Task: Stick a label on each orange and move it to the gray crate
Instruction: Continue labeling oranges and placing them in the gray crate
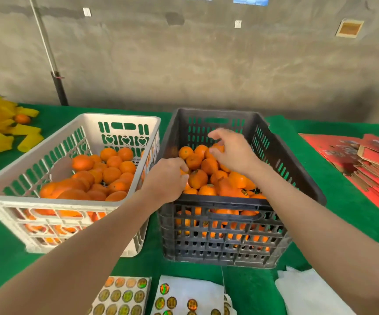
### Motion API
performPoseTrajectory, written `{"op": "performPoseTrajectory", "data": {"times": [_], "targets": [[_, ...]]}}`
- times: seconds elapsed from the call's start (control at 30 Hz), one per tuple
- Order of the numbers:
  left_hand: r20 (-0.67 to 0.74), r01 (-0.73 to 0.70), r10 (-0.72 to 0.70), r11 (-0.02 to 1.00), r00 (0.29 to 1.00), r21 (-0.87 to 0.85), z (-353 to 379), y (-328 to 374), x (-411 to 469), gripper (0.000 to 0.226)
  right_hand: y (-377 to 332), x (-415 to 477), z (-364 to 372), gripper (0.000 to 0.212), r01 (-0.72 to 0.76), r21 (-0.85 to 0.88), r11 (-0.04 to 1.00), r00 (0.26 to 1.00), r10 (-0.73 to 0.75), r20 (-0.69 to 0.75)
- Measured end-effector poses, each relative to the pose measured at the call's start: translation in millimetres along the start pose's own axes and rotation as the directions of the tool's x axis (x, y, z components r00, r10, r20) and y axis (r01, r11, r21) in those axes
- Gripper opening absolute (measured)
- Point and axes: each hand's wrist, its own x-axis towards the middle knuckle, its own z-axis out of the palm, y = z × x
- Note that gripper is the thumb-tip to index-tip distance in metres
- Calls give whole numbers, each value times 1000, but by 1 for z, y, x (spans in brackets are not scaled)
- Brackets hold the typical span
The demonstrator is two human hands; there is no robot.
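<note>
Both grips down in the dark crate, each on an orange

Left grip is curled round an orange at the crate's 9 o'clock edge. Right grip is clamped loosely over the top orange toward 12 o'clock. Pretty sure this is the "gray" crate, since a labelled orange already sits at its 5 o'clock. The pale crate at 9 o'clock holds more fruit. The sticker sheets lie at 6 o'clock on the tabletop, probably so labels stay in easy reach.
</note>
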Motion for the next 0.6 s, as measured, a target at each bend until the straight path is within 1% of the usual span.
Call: {"op": "performPoseTrajectory", "data": {"times": [0.03, 0.07, 0.1, 0.13, 0.17, 0.2, 0.23, 0.27, 0.3, 0.33, 0.37, 0.4, 0.43, 0.47, 0.5, 0.53, 0.57, 0.6], "targets": [[-26, -10, 10, 1000, 1000, -6, 0, 0, -1, 21, -17, -17, -6, 25, 97, 207, 973, 968, -44, -247], [-60, -19, 17, 1000, 998, -20, 0, 1, -2, 22, -34, -39, -9, 14, 232, 358, 905, 912, -74, -404], [-102, -32, 27, 999, 994, -43, 0, 1, -4, 23, -48, -65, -6, 6, 335, 438, 835, 887, -122, -446], [-158, -53, 40, 995, 987, -80, 1, 1, -8, 24, -58, -93, 4, 6, 377, 478, 793, 898, -188, -397], [-231, -79, 45, 988, 972, -136, 1, 1, -15, 26, -64, -120, 21, 13, 348, 499, 793, 933, -244, -263], [-323, -112, 43, 974, 946, -199, 1, -1, -25, 27, -66, -144, 42, 20, 249, 482, 840, 964, -262, -42], [-426, -160, 41, 956, 904, -247, 2, -3, -38, 27, -62, -164, 64, 25, 121, 398, 909, 947, -226, 228], [-515, -206, 41, 941, 856, -267, 5, -7, -54, 25, -54, -177, 88, 29, 6, 251, 968, 874, -128, 470], [-572, -227, 34, 936, 820, -270, 12, -13, -72, 22, -45, -186, 110, 32, -100, 75, 992, 780, 32, 625], [-586, -214, 13, 937, 810, -275, 22, -20, -92, 20, -37, -193, 129, 40, -179, -89, 980, 702, 191, 686], [-553, -168, -28, 939, 833, -300, 33, -30, -111, 18, -31, -197, 143, 48, -200, -208, 957, 653, 289, 700], [-469, -71, -111, 932, 876, -355, 45, -40, -128, 18, -28, -199, 155, 54, -196, -282, 939, 629, 341, 698], [-337, 71, -227, 906, 914, -418, 56, -51, -142, 20, -26, -199, 165, 57, -196, -319, 927, 630, 368, 684], [-172, 243, -350, 860, 921, -448, 67, -61, -151, 22, -25, -199, 173, 57, -203, -328, 923, 645, 378, 664], [0, 406, -449, 808, 894, -427, 77, -72, -158, 23, -25, -199, 179, 52, -224, -313, 923, 663, 380, 645], [150, 523, -506, 769, 849, -366, 85, -80, -163, 23, -25, -199, 182, 44, -254, -278, 927, 680, 375, 630], [261, 589, -529, 746, 807, -311, 91, -86, -166, 25, -25, -199, 183, 36, -284, -230, 931, 701, 365, 613], [333, 623, -534, 727, 777, -288, 95, -90, -169, 30, -23, -200, 182, 27, -314, -167, 935, 725, 350, 593]]}}
